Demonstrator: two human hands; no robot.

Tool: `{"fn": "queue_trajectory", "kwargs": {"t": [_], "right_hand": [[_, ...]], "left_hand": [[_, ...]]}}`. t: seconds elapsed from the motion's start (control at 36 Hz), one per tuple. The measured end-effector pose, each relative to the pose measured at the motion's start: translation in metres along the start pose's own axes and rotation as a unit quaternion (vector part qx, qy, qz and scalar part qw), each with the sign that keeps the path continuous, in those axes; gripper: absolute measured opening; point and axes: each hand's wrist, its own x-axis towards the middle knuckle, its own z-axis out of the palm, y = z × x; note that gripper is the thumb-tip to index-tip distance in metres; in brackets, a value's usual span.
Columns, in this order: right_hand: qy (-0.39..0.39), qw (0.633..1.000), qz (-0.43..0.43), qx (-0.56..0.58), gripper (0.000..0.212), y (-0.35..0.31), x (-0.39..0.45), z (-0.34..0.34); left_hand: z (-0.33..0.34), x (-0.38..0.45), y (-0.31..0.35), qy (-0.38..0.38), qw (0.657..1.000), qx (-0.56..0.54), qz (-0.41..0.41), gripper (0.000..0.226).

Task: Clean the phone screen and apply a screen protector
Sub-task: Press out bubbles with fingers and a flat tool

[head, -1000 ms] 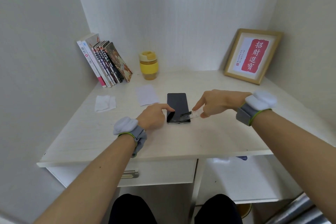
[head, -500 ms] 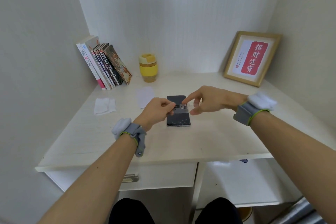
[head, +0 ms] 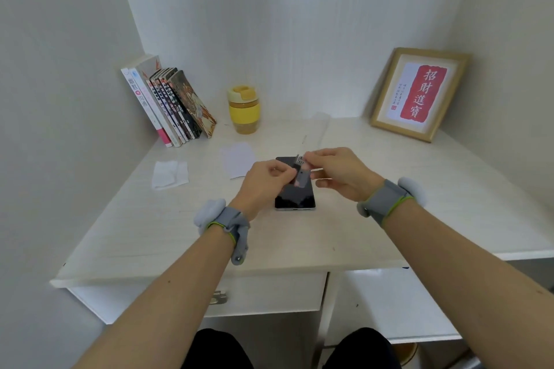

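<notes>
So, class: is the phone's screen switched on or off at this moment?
Off. The phone lies flat on the desk, and the visible part of its screen is uniformly dark, with no lit picture or icons.

pale wood-grain desk [head: 419, 204] in a white-paneled corner nook | drawer [head: 263, 296] underneath | books [head: 168, 105] lean left | yellow cup [head: 243, 109] at back | framed print [head: 419, 93] right | soft even light

Left hand [head: 263, 180] and right hand [head: 338, 174] pinching a small tab [head: 300, 172] above dark phone [head: 295, 193] lying flat on white desk [head: 389, 219], white wipe [head: 169, 174] left, yellow cup [head: 243, 109] behind
</notes>
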Motion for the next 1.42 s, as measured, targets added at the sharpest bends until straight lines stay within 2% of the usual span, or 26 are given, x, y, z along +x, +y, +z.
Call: {"fn": "queue_trajectory", "kwargs": {"t": [0.06, 0.19, 0.36, 0.69, 0.81, 0.97, 1.25, 1.42], "right_hand": [[0.013, 1.0, -0.013, -0.004, 0.014, 0.001, 0.007, 0.002], [0.048, 0.992, -0.067, -0.095, 0.018, 0.004, 0.021, -0.002], [0.015, 0.981, -0.08, -0.176, 0.012, 0.011, 0.03, -0.007], [-0.07, 0.97, -0.071, -0.224, 0.011, 0.017, 0.022, -0.009], [-0.062, 0.973, -0.075, -0.211, 0.013, 0.019, 0.021, -0.01], [-0.004, 0.971, -0.107, -0.212, 0.013, 0.016, 0.029, -0.013], [-0.083, 0.973, -0.059, -0.205, 0.014, 0.023, 0.02, -0.014], [-0.036, 0.976, -0.085, -0.198, 0.014, 0.017, 0.028, -0.014]], "left_hand": [[-0.002, 0.002, -0.005, 0.0, 0.995, 0.09, 0.051, 0.017], [-0.011, 0.003, -0.015, -0.011, 0.962, 0.23, 0.144, 0.023], [-0.007, 0.008, -0.028, -0.041, 0.919, 0.351, 0.174, 0.028], [-0.004, 0.012, -0.034, -0.043, 0.913, 0.36, 0.188, 0.026], [-0.005, 0.012, -0.034, -0.047, 0.912, 0.362, 0.187, 0.027], [-0.006, 0.013, -0.034, -0.067, 0.908, 0.373, 0.177, 0.029], [-0.006, 0.014, -0.037, -0.065, 0.913, 0.363, 0.172, 0.028], [-0.005, 0.014, -0.035, -0.071, 0.914, 0.363, 0.166, 0.028]]}}
